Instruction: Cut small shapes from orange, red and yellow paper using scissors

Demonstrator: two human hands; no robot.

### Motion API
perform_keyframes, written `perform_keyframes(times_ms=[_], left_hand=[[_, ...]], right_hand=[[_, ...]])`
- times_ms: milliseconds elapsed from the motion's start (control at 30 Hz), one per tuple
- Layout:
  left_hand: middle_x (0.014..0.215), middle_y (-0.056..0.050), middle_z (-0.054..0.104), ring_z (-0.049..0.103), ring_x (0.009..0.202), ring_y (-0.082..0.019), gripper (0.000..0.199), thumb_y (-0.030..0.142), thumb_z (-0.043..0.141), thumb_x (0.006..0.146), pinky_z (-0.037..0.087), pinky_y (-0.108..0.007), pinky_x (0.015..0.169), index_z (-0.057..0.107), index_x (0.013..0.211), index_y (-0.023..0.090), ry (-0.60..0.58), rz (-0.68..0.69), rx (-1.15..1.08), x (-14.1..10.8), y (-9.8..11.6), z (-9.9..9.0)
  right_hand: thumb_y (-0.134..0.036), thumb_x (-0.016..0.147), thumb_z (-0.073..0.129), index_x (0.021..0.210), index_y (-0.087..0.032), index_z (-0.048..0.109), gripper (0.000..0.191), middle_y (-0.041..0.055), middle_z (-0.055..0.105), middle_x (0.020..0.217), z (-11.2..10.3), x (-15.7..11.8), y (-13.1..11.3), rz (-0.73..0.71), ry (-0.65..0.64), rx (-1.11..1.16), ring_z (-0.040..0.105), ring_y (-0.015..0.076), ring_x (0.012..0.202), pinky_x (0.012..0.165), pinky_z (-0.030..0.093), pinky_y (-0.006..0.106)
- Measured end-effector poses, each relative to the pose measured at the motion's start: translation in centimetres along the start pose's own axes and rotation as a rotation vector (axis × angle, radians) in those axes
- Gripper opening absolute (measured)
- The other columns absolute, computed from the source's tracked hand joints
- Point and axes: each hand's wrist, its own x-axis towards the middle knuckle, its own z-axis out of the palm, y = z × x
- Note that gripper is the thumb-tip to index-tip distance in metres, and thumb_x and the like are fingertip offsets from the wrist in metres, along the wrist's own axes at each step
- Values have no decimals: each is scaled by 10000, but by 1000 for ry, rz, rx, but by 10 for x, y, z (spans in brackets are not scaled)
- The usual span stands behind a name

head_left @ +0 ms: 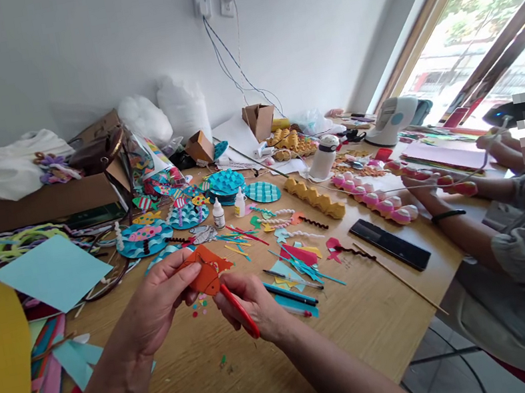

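My left hand [165, 295] pinches a piece of orange-red paper [205, 275] between thumb and fingers, above the table. Dark drawn lines show on the paper. My right hand [253, 303] is closed round red-handled scissors [238, 310], whose blades meet the paper's lower edge and are mostly hidden behind it. Small coloured paper dots [200, 305] lie on the table just beneath the paper. Right of my right hand are pens [290, 292] and thin blue paper strips [305, 263].
Two white glue bottles [218, 216] stand beyond my hands, near blue scalloped discs [227, 182]. A black phone [390, 244] and a wooden stick [402, 279] lie right. Coloured paper sheets [2, 378] cover the left. At the right, a person's hands [421, 192] hold a pale strand.
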Motion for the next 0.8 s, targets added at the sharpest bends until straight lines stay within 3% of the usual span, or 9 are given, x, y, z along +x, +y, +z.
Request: perform_keyframes(times_ms=[367,800], left_hand=[[588,50,494,386,521,-79,183,344,645,772,336,-192,472,611,709,175,-39,7,25,-1,-2,2],[597,55,497,393,537,-80,206,372,637,777,350,-175,472,608,698,184,-24,60,78,-1,-1,6]], right_hand=[[-544,838,534,681,-164,512,412,-64,413,483,2,1,7,-47,6,-5,383,52,383,369,309,161],[-334,836,539,688,-160,532,229,-73,396,482,5,0,2,-29,40,49,368,49,367,351,306,152]])
